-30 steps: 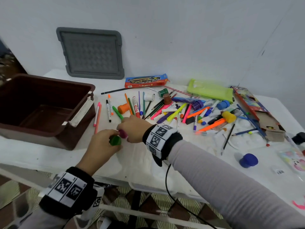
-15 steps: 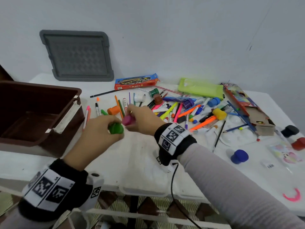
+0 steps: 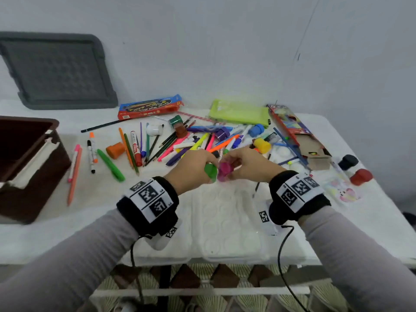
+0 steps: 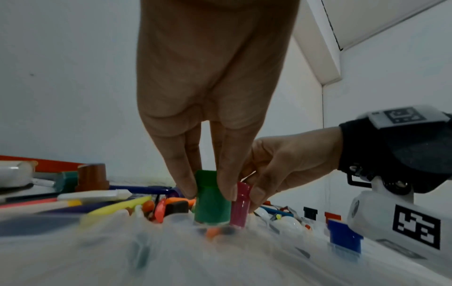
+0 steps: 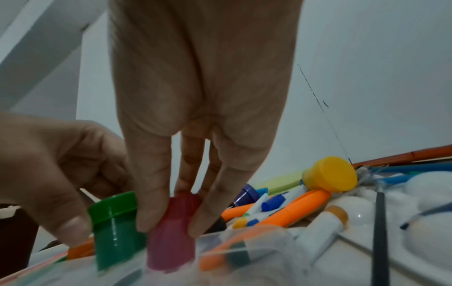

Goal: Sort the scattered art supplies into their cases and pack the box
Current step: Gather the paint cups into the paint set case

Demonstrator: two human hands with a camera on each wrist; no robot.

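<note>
My left hand (image 3: 193,167) pinches a small green paint pot (image 3: 211,171) (image 4: 212,201) (image 5: 115,230) from above. My right hand (image 3: 245,164) pinches a pink paint pot (image 3: 224,169) (image 4: 240,207) (image 5: 172,236) the same way. The two pots stand side by side, touching, at the far edge of a clear plastic tray (image 3: 225,224) with round wells. Behind them lies a heap of markers and pens (image 3: 202,143). A brown box (image 3: 29,167) stands at the left.
Orange (image 3: 115,150), yellow (image 3: 262,145), blue (image 3: 256,129), black (image 3: 347,162) and red (image 3: 361,176) pots lie scattered. A green case (image 3: 238,113), a red-blue pencil box (image 3: 149,106) and an open card box (image 3: 297,136) sit at the back. A grey lid (image 3: 56,70) leans on the wall.
Both hands carried the green and pink pots from the table's front left, near the brown box, to the right and forward to the clear tray's far edge. The head view shifted left.
</note>
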